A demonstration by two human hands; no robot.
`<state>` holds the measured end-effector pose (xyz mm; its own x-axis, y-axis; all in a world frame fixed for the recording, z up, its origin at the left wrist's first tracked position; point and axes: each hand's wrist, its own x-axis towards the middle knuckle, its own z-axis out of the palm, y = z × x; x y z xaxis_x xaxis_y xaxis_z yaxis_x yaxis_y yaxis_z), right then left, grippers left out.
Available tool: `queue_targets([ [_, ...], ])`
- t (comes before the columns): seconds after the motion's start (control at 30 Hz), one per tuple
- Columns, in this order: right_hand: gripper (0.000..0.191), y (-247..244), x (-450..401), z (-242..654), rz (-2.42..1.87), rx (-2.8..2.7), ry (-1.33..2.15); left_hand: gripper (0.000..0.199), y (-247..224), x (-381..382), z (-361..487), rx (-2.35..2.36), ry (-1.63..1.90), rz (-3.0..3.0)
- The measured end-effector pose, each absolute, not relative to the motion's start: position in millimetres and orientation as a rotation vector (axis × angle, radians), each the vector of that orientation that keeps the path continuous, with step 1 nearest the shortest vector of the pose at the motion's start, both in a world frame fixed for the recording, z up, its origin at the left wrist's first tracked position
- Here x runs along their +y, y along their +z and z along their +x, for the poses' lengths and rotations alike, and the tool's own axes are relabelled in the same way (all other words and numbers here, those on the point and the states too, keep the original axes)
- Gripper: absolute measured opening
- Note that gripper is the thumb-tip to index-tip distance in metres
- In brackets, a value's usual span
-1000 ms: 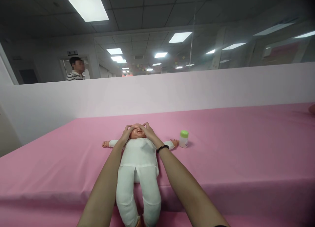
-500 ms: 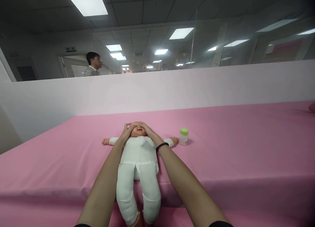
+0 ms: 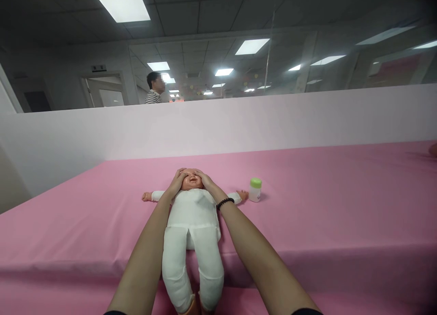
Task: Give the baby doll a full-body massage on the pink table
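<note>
A baby doll (image 3: 193,210) in white clothes lies on its back, arms spread and feet toward me. My left hand (image 3: 177,180) rests along the left side of its head, fingers stretched toward the top. On the other side, my right hand (image 3: 205,179) lies against the head, with a black beaded band on that wrist. Both thumbs lie over the upper face around the eyes; the doll's mouth and part of its forehead show. A small bottle with a green cap (image 3: 255,190) stands beside the doll's hand on the right, apart from my hands.
Pink padded covering (image 3: 324,196) spreads over the surface, with its front edge dropping toward me. A low white wall (image 3: 273,119) with glass above runs along the back. Behind the glass is a person in a striped top (image 3: 153,96). Something brownish (image 3: 433,149) shows at the far right edge.
My hands have drawn apart over the doll's forehead, uncovering more of its upper face. Behind the glass, the person has moved to the right. Doll and bottle stay in place.
</note>
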<state>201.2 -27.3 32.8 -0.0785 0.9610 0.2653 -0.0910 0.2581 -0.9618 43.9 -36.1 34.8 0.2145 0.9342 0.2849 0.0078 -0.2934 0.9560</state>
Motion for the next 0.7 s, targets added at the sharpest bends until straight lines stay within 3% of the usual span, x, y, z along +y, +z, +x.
queue_targets([
  [0.27, 0.026, 31.0, -39.3, 201.9, -0.798, -1.28, 1.197, 0.057, 43.5, -53.8, 42.7, 0.945, 1.2, 1.488],
  [0.7, 0.025, 25.4, -19.2, 199.1, -0.774, -1.194, 1.234, 0.051, 26.1, -31.1, 42.9, 0.855, 1.276, 1.435],
])
